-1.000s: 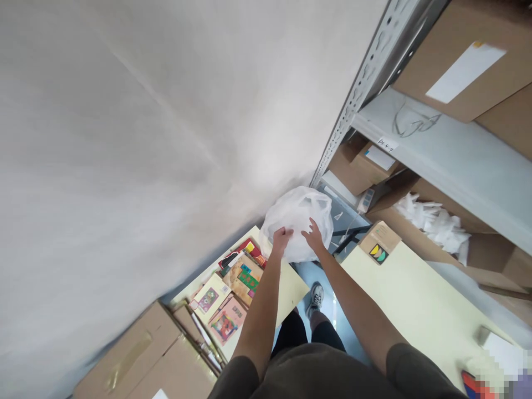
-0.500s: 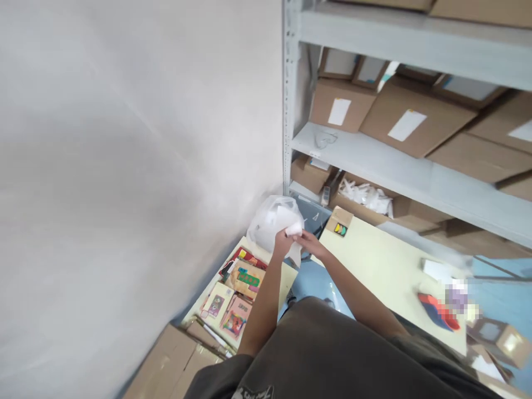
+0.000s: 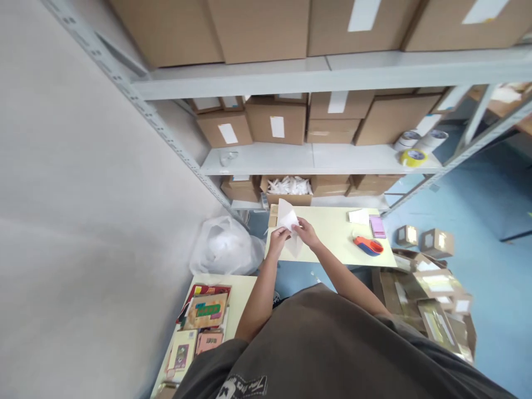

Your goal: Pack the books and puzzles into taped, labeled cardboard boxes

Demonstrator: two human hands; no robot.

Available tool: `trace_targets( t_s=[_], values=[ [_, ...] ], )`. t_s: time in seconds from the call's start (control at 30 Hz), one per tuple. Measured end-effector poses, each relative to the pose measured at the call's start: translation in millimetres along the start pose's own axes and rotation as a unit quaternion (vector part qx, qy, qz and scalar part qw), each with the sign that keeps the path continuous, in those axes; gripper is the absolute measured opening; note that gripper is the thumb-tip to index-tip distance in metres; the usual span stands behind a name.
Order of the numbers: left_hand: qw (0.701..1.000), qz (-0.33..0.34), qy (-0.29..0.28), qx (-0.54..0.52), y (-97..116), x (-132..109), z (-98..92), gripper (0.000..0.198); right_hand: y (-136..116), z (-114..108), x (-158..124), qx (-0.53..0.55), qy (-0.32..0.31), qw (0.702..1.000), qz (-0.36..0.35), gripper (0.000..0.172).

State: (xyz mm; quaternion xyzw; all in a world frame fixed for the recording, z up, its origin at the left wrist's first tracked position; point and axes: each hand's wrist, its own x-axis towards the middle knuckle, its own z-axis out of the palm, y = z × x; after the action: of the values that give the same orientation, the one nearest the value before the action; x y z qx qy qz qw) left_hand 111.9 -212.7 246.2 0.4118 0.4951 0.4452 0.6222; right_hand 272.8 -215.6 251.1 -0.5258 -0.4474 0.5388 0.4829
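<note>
A thin white paper sheet [image 3: 286, 212] is held up over the near edge of the cream table [image 3: 328, 233], its surface bent and partly see-through lower down. My left hand [image 3: 279, 239] is closed on its left side. On the other side, my right hand [image 3: 306, 231] pinches the same sheet between thumb and fingers. Just behind the sheet stands a small cardboard box [image 3: 273, 215], partly covered by it. A red-and-blue tape dispenser [image 3: 368, 246] lies on the table to the right of my hands.
Beyond the table, a metal shelf [image 3: 266, 158] carries cardboard boxes and tape rolls [image 3: 413, 157]. An open box of white pieces [image 3: 290, 185] sits low. A white plastic bag [image 3: 226, 246] and books [image 3: 206, 311] are at left. Cartons [image 3: 436, 282] pile up on the right floor.
My view has turned right, toward the table and shelf. My hands have moved from over the plastic bag to the table's edge, and the white sheet is now more spread out.
</note>
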Motion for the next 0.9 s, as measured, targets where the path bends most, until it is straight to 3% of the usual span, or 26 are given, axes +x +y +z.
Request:
trace_targets(
  t_s=[0.1,0.2,0.27,0.33,0.43,0.57,0.7,0.8,0.9],
  values=[
    [1.000,-0.014,-0.008,-0.013,-20,5,52.6,0.038,10,-43,-17,0.008,0.016,1.000,-0.023,0.070],
    [0.999,-0.043,-0.009,-0.013,-44,6,91.0,0.036,30,-80,-30,0.005,0.057,0.998,-0.004,0.068],
    [0.998,-0.066,-0.018,-0.013,-61,7,105.0,0.040,48,-100,-34,0.021,0.086,0.995,0.037,0.066],
    [0.996,-0.086,-0.025,-0.012,-76,11,107.1,0.046,69,-115,-35,0.040,0.113,0.990,0.081,0.064],
    [0.993,-0.110,0.011,0.032,-95,25,84.8,0.046,98,-136,-33,0.040,0.177,0.975,0.128,0.055],
    [0.958,-0.111,0.119,0.237,-111,63,19.9,0.028,126,-172,-25,-0.037,0.280,0.939,0.194,0.039],
    [0.908,-0.119,0.103,0.389,-124,104,-36.8,0.022,142,-209,-16,-0.107,0.300,0.913,0.256,0.034],
    [0.895,-0.134,0.093,0.416,-138,125,-53.5,0.018,154,-225,-10,-0.156,0.290,0.900,0.286,0.034],
    [0.890,-0.151,0.072,0.425,-154,134,-54.7,0.036,165,-230,-7,-0.199,0.298,0.882,0.305,0.037]
  ],
)
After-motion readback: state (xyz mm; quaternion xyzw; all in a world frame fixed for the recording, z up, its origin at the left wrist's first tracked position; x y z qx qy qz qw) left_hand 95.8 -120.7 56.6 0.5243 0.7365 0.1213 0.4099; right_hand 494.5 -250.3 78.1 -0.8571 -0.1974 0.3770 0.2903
